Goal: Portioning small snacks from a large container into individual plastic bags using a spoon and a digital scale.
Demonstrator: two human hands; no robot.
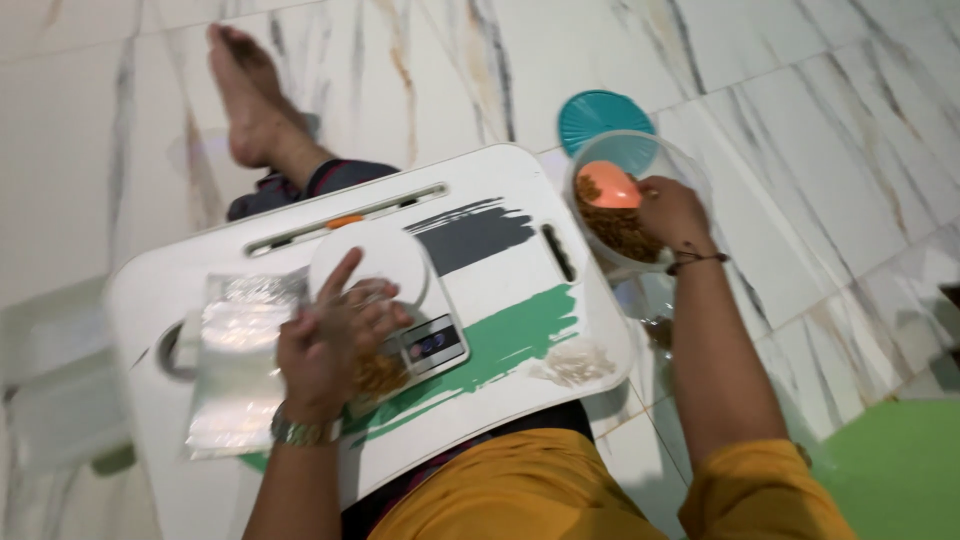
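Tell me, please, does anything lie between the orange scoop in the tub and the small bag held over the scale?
Nothing visible blocks it. Between the orange scoop and the small bag in the left hand lies only bare lap tray, with its slot handle flush.

Orange scoop [608, 186] at right fingertips [655, 192], over brown snack [620, 232] in clear tub [640, 160]. Teal lid [603, 116] beyond. White scale [385, 270] under left fingers [345, 290], dark display beside. White tray [300, 225] with grey and green brush stripes. Clear bags [240, 360] left of fingers. White marble floor [800, 90], grey and rust veins. Mustard sleeves.
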